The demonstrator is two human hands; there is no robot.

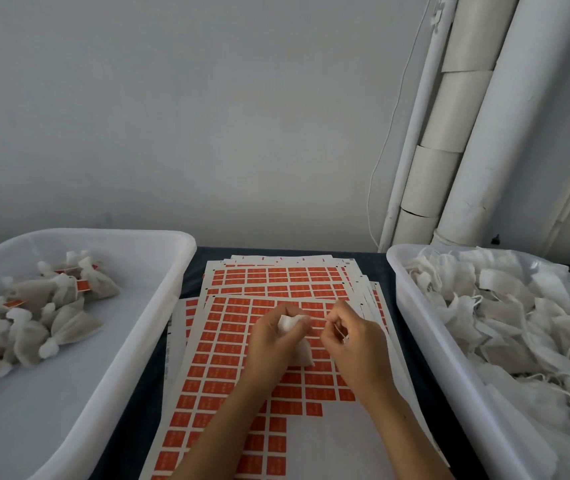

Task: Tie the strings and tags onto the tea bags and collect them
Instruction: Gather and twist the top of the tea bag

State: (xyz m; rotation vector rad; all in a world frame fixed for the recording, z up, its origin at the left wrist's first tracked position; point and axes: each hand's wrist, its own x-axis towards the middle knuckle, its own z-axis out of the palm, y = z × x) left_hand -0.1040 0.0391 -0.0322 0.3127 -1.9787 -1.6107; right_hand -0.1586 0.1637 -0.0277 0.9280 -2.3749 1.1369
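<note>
Tea bag (pixel 295 336) held over the tag sheets (pixel 273 382) at counter centre, gripped in the curled left hand (pixel 273 336); its string (pixel 318 320) is pinched by right hand (pixel 354 341) fingertips. Tied bags (pixel 34 313) piled in left tub (pixel 159 271), untied bags (pixel 505 317) in right tub (pixel 398 271)

Two bare forearms reach in from the near edge, the left hand (pixel 271 336) and right hand (pixel 354 336) uncovered, with no sleeve, glove, ring or watch showing anywhere along wrist or arm.
</note>
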